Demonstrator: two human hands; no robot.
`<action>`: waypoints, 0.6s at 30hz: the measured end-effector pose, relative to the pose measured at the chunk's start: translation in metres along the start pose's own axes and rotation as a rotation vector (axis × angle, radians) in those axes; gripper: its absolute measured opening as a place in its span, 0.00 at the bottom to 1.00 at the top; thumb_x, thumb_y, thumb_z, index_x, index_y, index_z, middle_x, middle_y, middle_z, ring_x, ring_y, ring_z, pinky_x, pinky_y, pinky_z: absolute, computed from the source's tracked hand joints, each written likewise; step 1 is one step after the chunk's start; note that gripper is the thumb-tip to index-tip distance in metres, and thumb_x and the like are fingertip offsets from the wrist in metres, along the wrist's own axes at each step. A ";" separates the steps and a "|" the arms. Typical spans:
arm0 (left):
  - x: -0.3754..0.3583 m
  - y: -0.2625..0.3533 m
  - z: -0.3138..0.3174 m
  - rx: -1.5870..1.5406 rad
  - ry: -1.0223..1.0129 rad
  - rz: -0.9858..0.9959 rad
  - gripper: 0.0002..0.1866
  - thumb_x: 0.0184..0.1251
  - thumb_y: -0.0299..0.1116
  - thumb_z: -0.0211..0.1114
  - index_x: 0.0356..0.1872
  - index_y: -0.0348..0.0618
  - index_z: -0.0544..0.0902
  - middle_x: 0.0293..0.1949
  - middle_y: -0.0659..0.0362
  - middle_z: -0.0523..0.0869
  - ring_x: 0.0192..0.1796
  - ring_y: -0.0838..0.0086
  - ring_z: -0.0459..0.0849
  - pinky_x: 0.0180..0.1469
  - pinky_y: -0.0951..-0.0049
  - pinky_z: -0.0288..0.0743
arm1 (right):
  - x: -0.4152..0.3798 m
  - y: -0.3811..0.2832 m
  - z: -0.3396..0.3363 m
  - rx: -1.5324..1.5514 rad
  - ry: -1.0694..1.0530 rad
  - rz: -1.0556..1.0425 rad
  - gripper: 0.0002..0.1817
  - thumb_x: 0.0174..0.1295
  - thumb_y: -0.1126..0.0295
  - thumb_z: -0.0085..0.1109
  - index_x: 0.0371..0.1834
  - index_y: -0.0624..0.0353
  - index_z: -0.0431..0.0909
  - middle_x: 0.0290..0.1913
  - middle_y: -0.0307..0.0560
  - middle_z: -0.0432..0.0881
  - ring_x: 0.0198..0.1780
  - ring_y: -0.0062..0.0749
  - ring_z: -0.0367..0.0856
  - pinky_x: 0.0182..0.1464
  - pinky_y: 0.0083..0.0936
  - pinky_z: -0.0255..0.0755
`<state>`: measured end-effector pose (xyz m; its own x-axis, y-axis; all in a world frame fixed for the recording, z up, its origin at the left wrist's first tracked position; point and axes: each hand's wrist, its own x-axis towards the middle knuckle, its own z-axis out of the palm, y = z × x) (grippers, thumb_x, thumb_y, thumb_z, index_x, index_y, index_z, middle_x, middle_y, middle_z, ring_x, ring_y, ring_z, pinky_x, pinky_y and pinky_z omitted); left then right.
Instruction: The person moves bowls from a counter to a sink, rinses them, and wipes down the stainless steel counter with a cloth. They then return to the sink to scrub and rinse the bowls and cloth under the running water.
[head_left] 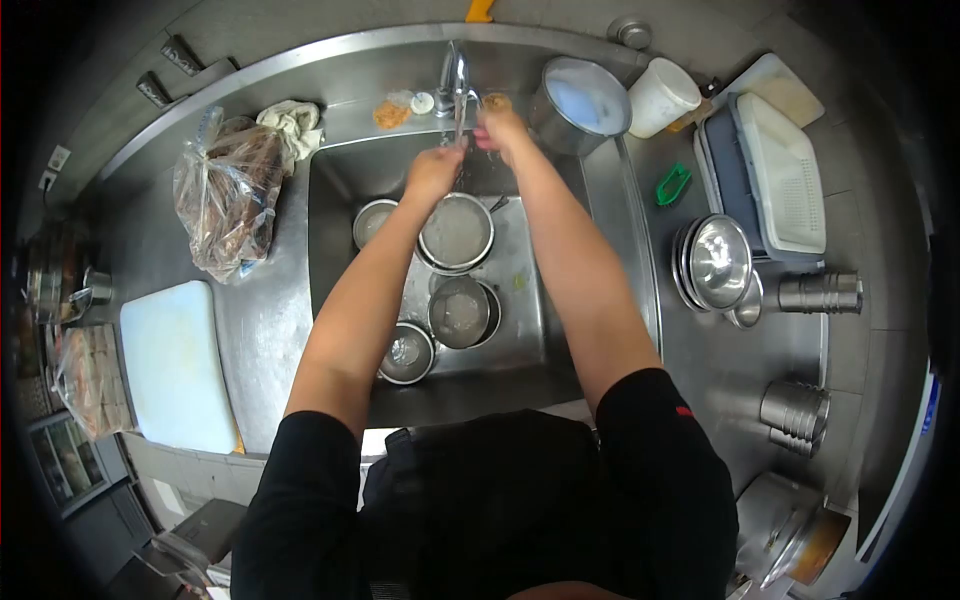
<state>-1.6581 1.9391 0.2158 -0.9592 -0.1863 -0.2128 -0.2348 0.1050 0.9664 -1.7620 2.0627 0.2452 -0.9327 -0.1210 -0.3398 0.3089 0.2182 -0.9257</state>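
Water runs from the chrome faucet (455, 75) at the back of the steel sink (345, 150). Both hands are at the stream. My left hand (438, 170) is left of the water, its fingers stretched towards it, with no object visible in it. On the other side, my right hand (502, 132) has its fingers pointing left, apart, and partly blurred by the water. A tan scrubber (495, 102) shows just behind the right hand. Below the hands, a round metal bowl filled with water (456, 230) and a smaller bowl (462, 312) stand in the sink.
Left of the sink are a bagged brown item (235, 195), a cloth (292, 130) and a pale cutting board (178, 365). To the right are a pot of bluish liquid (585, 100), a white bucket (664, 98), a green clip-like item (673, 185) and stacked steel bowls (720, 262).
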 end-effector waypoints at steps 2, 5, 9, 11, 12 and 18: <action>-0.014 -0.013 -0.007 0.238 0.041 -0.072 0.18 0.62 0.47 0.60 0.24 0.41 0.79 0.17 0.61 0.77 0.16 0.78 0.72 0.20 0.73 0.64 | 0.003 -0.019 0.004 0.251 -0.177 0.004 0.15 0.60 0.68 0.53 0.47 0.65 0.74 0.34 0.49 0.80 0.35 0.36 0.81 0.33 0.31 0.79; -0.001 -0.099 -0.003 0.600 0.031 -0.085 0.25 0.62 0.56 0.55 0.33 0.41 0.82 0.28 0.47 0.84 0.35 0.54 0.84 0.40 0.57 0.74 | -0.020 -0.050 -0.004 0.349 -0.256 -0.089 0.15 0.60 0.68 0.54 0.47 0.67 0.75 0.36 0.47 0.81 0.33 0.34 0.81 0.31 0.28 0.78; -0.045 -0.116 0.032 0.870 -0.322 -0.065 0.24 0.64 0.54 0.53 0.41 0.42 0.82 0.45 0.48 0.83 0.50 0.55 0.80 0.51 0.54 0.72 | -0.011 -0.058 -0.059 -0.234 0.023 -0.688 0.16 0.56 0.66 0.58 0.48 0.57 0.78 0.36 0.46 0.84 0.37 0.33 0.82 0.42 0.27 0.76; -0.065 -0.129 0.061 0.985 -0.346 -0.025 0.21 0.65 0.52 0.53 0.43 0.44 0.81 0.47 0.50 0.82 0.52 0.57 0.79 0.53 0.53 0.69 | -0.023 -0.078 -0.105 -0.575 0.301 -0.635 0.21 0.54 0.60 0.58 0.51 0.55 0.77 0.45 0.50 0.82 0.47 0.41 0.80 0.51 0.33 0.73; -0.074 -0.137 0.074 1.116 -0.365 0.018 0.19 0.65 0.49 0.53 0.45 0.46 0.81 0.50 0.53 0.81 0.54 0.60 0.78 0.55 0.53 0.67 | -0.009 -0.075 -0.125 -0.761 0.409 -0.621 0.25 0.54 0.56 0.58 0.55 0.53 0.75 0.50 0.52 0.80 0.52 0.44 0.78 0.54 0.35 0.71; -0.071 -0.167 0.089 1.315 -0.303 0.137 0.13 0.65 0.34 0.50 0.45 0.51 0.81 0.44 0.60 0.82 0.50 0.68 0.78 0.53 0.59 0.64 | 0.043 -0.032 -0.149 -1.250 0.150 -0.229 0.42 0.53 0.44 0.55 0.71 0.47 0.57 0.65 0.57 0.66 0.65 0.54 0.66 0.63 0.39 0.64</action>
<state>-1.5649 2.0219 0.0565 -0.9436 0.1029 -0.3147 0.0518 0.9847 0.1665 -1.8401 2.1951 0.2850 -0.9782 -0.1840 -0.0961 -0.1688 0.9745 -0.1478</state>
